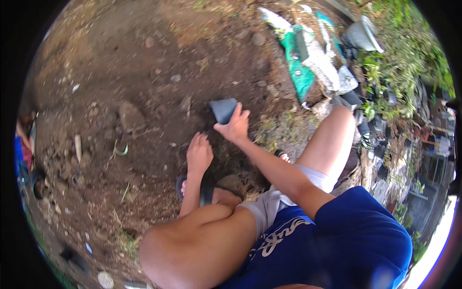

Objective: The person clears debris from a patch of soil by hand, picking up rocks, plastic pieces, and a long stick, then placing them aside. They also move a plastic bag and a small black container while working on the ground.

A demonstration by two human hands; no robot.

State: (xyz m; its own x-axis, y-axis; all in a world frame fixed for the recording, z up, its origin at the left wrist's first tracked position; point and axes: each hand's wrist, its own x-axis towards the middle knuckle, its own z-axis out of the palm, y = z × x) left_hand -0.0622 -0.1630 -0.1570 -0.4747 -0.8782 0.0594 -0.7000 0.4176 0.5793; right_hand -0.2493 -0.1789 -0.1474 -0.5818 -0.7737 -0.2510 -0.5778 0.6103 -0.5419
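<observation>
My right hand [235, 124] grips a small dark plastic planting container [223, 110] by its near edge, thumb and fingers spread around it. The container is tilted just above the dark soil [162, 108], and its inside is hard to make out. Close by on the left, my left hand [199, 153] reaches down with its back towards me and its fingers bent at the soil. Its palm is hidden, so anything under the fingers cannot be seen. Both hands are in front of my bent knees.
Green and white woven sacks [306, 61] lie at the upper right, near a white pot [362, 34] and leafy plants [400, 86]. A large stone [130, 116] is embedded left of my hands. Another rock [231, 183] sits between my feet. Part of another person [23, 148] shows at the left rim.
</observation>
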